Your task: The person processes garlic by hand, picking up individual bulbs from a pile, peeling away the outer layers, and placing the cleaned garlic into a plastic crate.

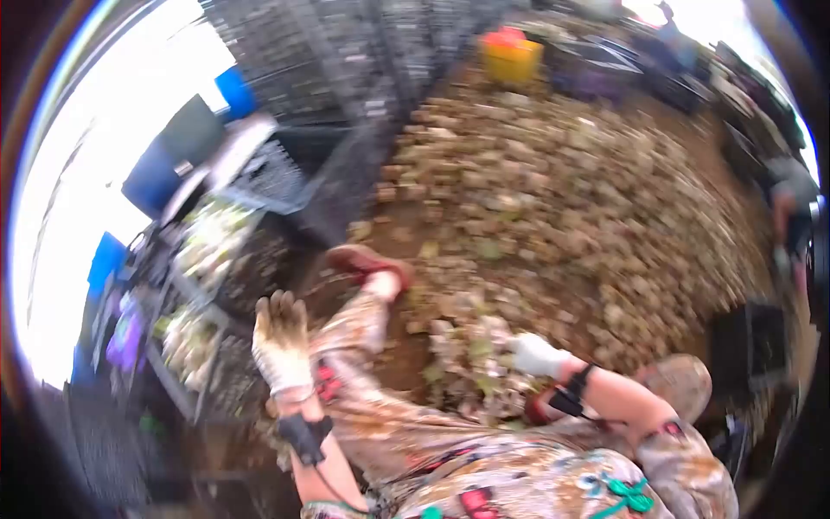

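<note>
My left hand [282,350], in a white glove with dirty brown fingers, is raised with its fingers stretched out and nothing in it. It is near crates of pale vegetables. My right hand [538,356], in a white glove, is low between my legs. It is against a clump of pale, pinkish bulb-like vegetables [484,350] at the near edge of a large heap [562,190]. Blur hides its fingers, so I cannot make out whether it grips anything.
To the left stand a crate of whitish vegetables [192,342] and another filled crate [216,238]. A grey crate [268,177] lies behind them. A yellow bucket [512,62] stands beyond the heap. At right are a black crate [750,346] and another person [791,208].
</note>
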